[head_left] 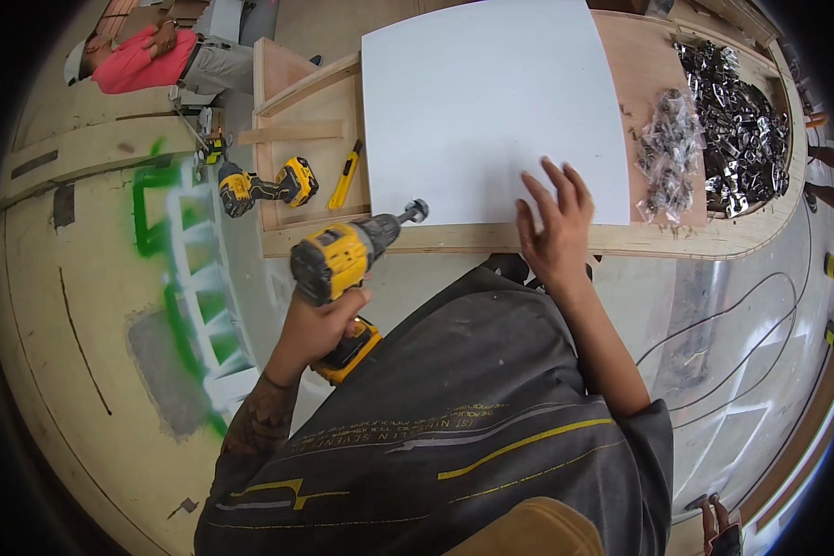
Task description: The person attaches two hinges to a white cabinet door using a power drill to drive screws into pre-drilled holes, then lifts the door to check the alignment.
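My left hand (329, 320) is wrapped round the grip of a yellow and black cordless drill (335, 258), held in front of the bench's near edge. A round, dark metal bit (417, 211) in its chuck points right, over the near left corner of a large white sheet (491, 102). Fingers spread, my right hand (558, 222) is over the near edge of that sheet; whether the fingertips touch it I cannot tell. Nothing shows in this hand. Left of the sheet lie a yellow utility knife (346, 174) and a second yellow and black power tool (238, 190).
The sheet covers part of a wooden frame-like bench (435, 241). Right of it are clear bags of small hardware (667, 153) and a heap of shiny metal clips (737, 130). A person in a red shirt (148, 60) stands at far left. A cable (760, 320) crosses the floor.
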Demonstrator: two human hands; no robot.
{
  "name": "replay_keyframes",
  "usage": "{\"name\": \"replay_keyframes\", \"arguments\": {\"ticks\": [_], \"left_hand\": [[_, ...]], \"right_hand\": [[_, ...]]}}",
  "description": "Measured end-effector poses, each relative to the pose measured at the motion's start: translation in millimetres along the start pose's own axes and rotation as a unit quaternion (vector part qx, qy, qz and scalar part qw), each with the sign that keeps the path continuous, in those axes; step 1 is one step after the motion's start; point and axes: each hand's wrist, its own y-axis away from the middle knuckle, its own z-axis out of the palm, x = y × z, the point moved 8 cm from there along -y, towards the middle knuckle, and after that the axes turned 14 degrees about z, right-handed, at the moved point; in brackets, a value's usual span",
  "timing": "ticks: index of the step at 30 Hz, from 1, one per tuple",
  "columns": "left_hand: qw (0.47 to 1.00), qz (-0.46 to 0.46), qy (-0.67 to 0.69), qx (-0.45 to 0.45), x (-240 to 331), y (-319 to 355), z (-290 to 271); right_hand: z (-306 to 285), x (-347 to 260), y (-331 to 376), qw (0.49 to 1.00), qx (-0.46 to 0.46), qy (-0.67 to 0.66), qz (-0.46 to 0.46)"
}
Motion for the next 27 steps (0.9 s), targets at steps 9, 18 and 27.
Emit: {"name": "replay_keyframes", "arguments": {"ticks": [9,18,27], "left_hand": [[0.998,-0.019,-0.029,-0.058,-50,-30,-16],[0.994,-0.017,-0.064,-0.092,-56,-50,-21],[0.982,0.035,-0.143,-0.114,-54,-55,-25]], "right_hand": [[92,-29,-9,0.991,-0.048,0.128,0.012],[95,-32,-14,0.984,-0.071,0.149,0.067],[98,-26,-17,0.98,-0.081,0.154,0.096]]}}
